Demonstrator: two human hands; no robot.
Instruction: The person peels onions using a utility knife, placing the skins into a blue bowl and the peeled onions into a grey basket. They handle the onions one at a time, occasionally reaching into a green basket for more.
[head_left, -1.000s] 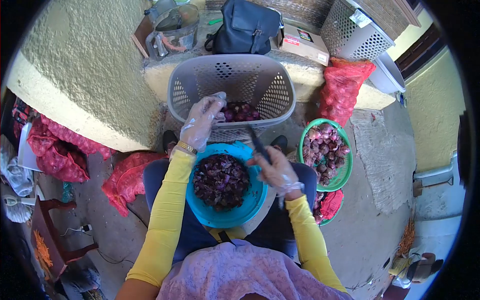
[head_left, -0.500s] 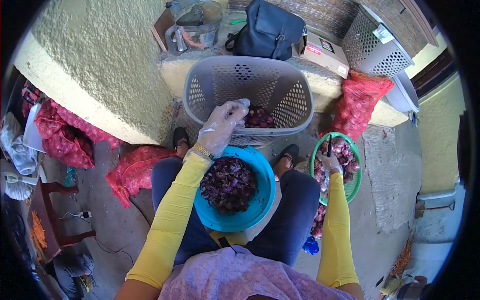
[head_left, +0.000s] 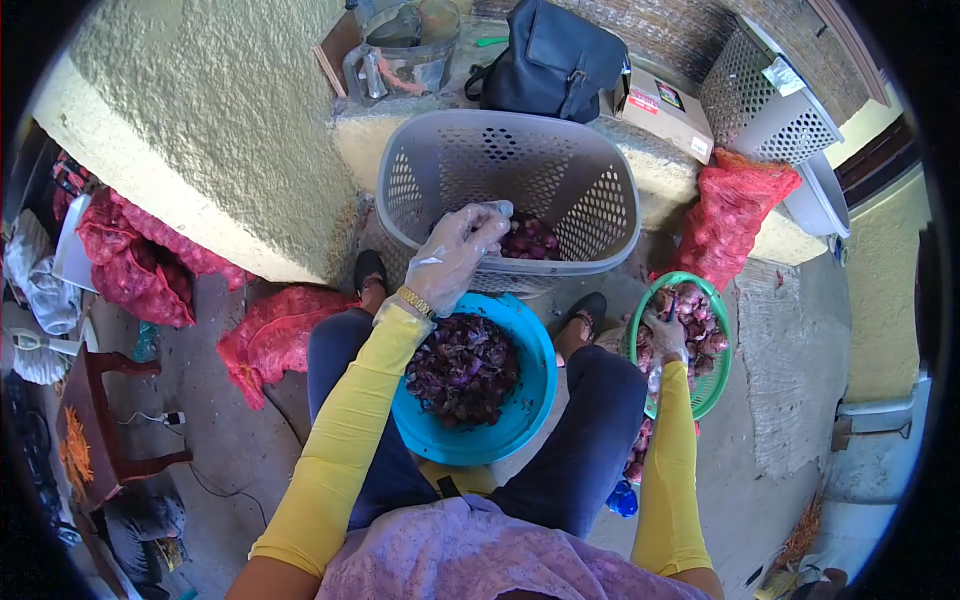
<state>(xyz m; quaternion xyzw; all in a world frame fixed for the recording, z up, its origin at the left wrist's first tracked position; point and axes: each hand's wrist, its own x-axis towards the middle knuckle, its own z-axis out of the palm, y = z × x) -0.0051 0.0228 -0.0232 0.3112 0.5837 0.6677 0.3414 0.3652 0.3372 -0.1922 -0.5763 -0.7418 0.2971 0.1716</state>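
My left hand [head_left: 460, 255], in a clear plastic glove, is above the near rim of the grey perforated basket [head_left: 605, 266]. Its fingers are curled together; whatever they hold is hidden. Peeled purple onions [head_left: 530, 240] lie at the bottom of that basket. Beneath the left wrist, a blue basin [head_left: 540, 395] holds dark onion skins [head_left: 462, 370]. My gloved right hand [head_left: 665, 340] reaches into a green basket [head_left: 722, 372] of unpeeled red onions [head_left: 705, 325]. A slim dark knife [head_left: 673, 306] sticks out from its closed fingers, partly lost among the onions.
Red mesh sacks of onions lie at the left [head_left: 285, 335] and stand at the right [head_left: 735, 215]. A black backpack [head_left: 550, 60], a cardboard box [head_left: 660, 110] and a clear bucket [head_left: 410, 60] sit on the ledge. A small wooden table [head_left: 90, 430] is at left.
My right hand has moved deeper among the onions in the green basket, and the knife shows less. My left hand stays by the grey basket's rim. The view has shifted slightly.
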